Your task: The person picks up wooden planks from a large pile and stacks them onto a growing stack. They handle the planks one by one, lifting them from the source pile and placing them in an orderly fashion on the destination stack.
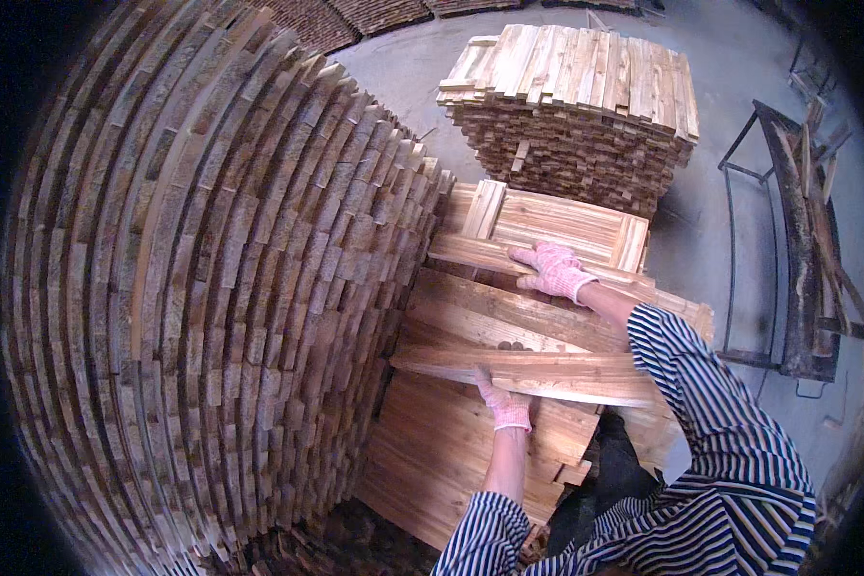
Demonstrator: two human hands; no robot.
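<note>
My left hand (505,401), in a pink and white knit glove, grips a long wooden board (576,376). Its thumb presses the near face and dark fingertips show over the far edge. The board is held across my front, above a layer of flat planks (451,446). Farther off, my right hand (555,272), gloved alike, closes over a second wooden board (472,253) at the near side of a plank stack. My right forearm passes over the right end of the held board. Under that far board lie more planks (461,307).
A tall wall of stacked boards (230,278) fills the left side, close to both hands. Behind the work stands another squared board stack (586,77). On the right is a metal frame rack (787,221) with loose wood strips (821,221) on it. More piles (384,12) line the back.
</note>
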